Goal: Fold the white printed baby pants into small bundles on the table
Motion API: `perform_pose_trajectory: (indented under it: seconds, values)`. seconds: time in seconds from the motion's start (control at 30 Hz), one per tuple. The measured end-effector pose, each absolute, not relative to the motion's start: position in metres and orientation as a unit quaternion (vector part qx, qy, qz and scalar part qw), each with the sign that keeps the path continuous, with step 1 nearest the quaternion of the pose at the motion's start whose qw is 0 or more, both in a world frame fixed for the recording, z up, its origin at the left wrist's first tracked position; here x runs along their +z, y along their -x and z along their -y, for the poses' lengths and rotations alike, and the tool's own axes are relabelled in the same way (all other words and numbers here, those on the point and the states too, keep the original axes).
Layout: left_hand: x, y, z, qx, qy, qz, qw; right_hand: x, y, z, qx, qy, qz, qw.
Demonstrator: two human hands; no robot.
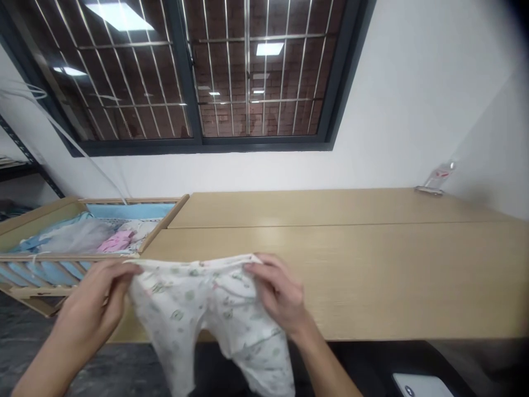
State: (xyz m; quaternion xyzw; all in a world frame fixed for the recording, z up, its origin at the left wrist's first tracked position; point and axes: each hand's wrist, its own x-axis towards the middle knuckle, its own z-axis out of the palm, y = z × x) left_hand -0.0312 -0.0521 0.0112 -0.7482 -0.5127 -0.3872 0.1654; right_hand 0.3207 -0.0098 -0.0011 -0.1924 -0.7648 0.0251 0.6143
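Pants (225, 309) hang spread below the fingers (124, 268) of the left hand (88, 300) and right hand (281, 292), clamped on 2 ends of the waistband (194, 267); opening out looks done, laying on the table (372, 275) (just beyond the fingertips) not.

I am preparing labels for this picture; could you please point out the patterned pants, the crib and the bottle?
Patterned pants (209, 298), head view: the fabric below the middle of the waistband.
Crib (70, 257), head view: its front top rail.
Bottle (442, 173), head view: its reddish label.
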Motion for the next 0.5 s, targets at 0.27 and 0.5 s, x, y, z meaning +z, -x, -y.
perform_pose_trajectory:
  seconds: [0.27,0.5]
  values:
    - [-0.005,-0.046,-0.067,-0.343,0.793,0.491,0.115,0.016,-0.388,-0.064,0.022,0.329,0.776,0.537]
    - [-0.068,-0.093,-0.144,-0.180,0.820,0.543,0.008,-0.069,-0.407,-0.159,0.278,0.514,0.729,0.356]
